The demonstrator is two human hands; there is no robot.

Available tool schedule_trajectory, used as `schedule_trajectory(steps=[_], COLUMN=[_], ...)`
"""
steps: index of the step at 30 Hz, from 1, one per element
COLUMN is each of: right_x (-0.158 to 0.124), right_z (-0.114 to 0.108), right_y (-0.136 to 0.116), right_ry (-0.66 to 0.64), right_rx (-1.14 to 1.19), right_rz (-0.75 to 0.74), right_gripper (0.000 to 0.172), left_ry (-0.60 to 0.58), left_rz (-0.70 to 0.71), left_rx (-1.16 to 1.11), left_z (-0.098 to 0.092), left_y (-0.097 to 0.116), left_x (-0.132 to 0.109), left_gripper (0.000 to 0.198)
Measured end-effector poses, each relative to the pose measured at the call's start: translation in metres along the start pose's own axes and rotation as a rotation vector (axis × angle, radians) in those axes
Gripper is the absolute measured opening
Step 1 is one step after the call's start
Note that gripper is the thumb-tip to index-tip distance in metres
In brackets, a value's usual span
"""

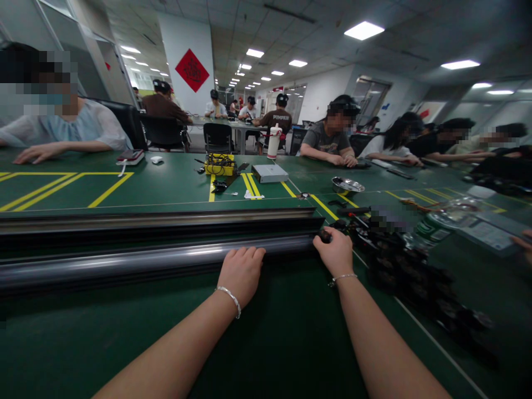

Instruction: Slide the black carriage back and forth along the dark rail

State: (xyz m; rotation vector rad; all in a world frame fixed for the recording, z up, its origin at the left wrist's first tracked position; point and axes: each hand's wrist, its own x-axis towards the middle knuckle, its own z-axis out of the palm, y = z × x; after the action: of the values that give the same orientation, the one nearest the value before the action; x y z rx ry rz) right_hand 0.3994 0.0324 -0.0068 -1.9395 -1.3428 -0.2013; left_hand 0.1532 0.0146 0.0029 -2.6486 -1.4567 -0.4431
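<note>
A long grey metal roller (158, 259) in a black frame (166, 220) runs across the green table (274, 338) in front of me. My left hand (241, 272) rests against the roller's near side with its fingers curled under. At the roller's right end, my right hand (334, 252) has its fingers closed on a small dark part; I cannot make out what that part is. Both wrists wear thin bracelets.
A pile of dark parts (399, 260) lies right of the roller. Beyond it are a yellow box with cables (219, 165), a grey box (270, 173), a metal bowl (347, 185) and a white cup (274, 142). Several people sit around the tables.
</note>
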Motion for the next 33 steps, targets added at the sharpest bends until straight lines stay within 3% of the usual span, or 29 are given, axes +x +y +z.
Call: schedule_trajectory(steps=[5, 25, 33], right_x=[-0.0021, 0.0000, 0.0013], right_z=[-0.0008, 0.0013, 0.0022], right_y=[-0.0020, 0.0023, 0.0045], right_ry=[0.011, 0.014, 0.022], right_rx=[-0.038, 0.002, -0.004], right_rz=[0.066, 0.057, 0.065], right_gripper=[0.023, 0.027, 0.021], left_ry=[0.012, 0.008, 0.017], left_rz=[0.012, 0.009, 0.010], left_rx=[0.000, 0.004, 0.002], left_z=[0.0010, -0.0007, 0.0001], left_y=[-0.0011, -0.0009, -0.0005], left_x=[-0.0003, -0.0004, -0.0008], left_gripper=[0.023, 0.022, 0.023])
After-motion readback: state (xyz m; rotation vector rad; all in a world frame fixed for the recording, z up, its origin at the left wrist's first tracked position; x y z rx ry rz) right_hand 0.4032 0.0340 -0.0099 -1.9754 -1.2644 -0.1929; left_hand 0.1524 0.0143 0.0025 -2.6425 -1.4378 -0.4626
